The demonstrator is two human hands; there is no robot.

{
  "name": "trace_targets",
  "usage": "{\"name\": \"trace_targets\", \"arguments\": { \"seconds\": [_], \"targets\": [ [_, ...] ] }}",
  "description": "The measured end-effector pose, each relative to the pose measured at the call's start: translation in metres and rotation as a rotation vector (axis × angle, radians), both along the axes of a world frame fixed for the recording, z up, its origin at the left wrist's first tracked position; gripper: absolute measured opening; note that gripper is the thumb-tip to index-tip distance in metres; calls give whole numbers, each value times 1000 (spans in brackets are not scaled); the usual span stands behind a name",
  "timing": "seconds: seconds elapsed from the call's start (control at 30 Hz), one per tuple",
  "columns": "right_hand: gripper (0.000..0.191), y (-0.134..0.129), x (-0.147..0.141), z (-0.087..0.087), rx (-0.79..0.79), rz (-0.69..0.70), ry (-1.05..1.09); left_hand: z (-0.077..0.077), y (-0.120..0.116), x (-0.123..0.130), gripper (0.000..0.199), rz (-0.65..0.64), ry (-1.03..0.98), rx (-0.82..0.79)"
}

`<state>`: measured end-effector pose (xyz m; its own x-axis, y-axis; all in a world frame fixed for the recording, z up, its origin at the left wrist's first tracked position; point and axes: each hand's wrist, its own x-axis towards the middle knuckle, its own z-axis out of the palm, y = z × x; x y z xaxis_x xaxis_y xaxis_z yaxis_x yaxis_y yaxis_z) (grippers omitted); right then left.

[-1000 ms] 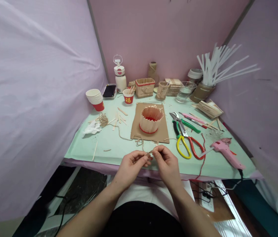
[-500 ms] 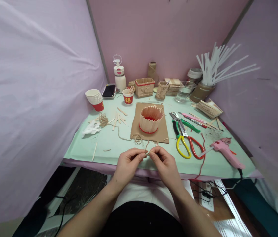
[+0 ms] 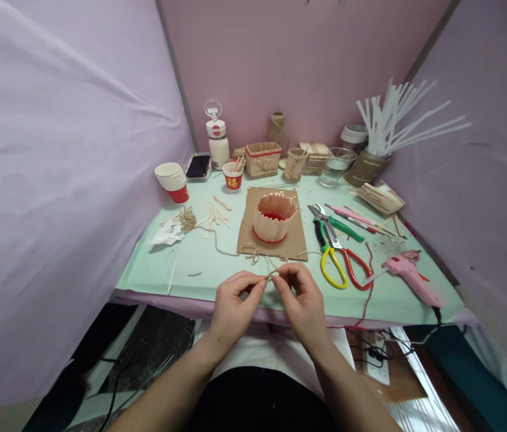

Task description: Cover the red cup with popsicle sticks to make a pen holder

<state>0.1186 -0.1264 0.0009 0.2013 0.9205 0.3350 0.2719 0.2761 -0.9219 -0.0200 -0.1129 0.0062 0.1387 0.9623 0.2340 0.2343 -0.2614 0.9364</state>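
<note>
My left hand (image 3: 238, 299) and my right hand (image 3: 300, 299) meet over the table's front edge, each pinching the same tan twine (image 3: 221, 249). The twine runs leftward across the table to a loose tangled bundle (image 3: 188, 219). Just beyond my fingertips it makes a small loop. Behind it, a round basket of upright wooden sticks (image 3: 271, 228) with a red base rests on a brown cardboard sheet (image 3: 245, 231). Exactly how the strands cross between my fingers is too small to tell.
To the right lie scissors with yellow and red handles (image 3: 335, 267), green-handled pliers (image 3: 345, 230) and a pink glue gun (image 3: 415, 279). Paper cups (image 3: 171, 180), a white bottle (image 3: 219, 150), a glass of water (image 3: 334, 171) and a rectangular stick basket (image 3: 263, 162) stand farther back.
The fingers of both hands have shifted slightly on the twine, with the right fingertips a little farther from the left. The loop beyond them has become smaller.
</note>
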Motion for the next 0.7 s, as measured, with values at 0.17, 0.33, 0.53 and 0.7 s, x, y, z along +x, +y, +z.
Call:
{"name": "trace_targets", "arguments": {
  "seconds": [0.17,0.33,0.53,0.7],
  "targets": [
    [8,-5,-4,4,204,-17,-233,-6,2,2,12,74,44,152],
    [10,-3,-6,0,144,-25,-226,-11,0,4,13,102,103,320],
    [8,-1,-4,1,11,-11,-133,-14,-3,5,20,97,165,329],
    [8,0,-2,1,-80,16,-5,-13,-2,6,20,79,69,218]
  ]
}}
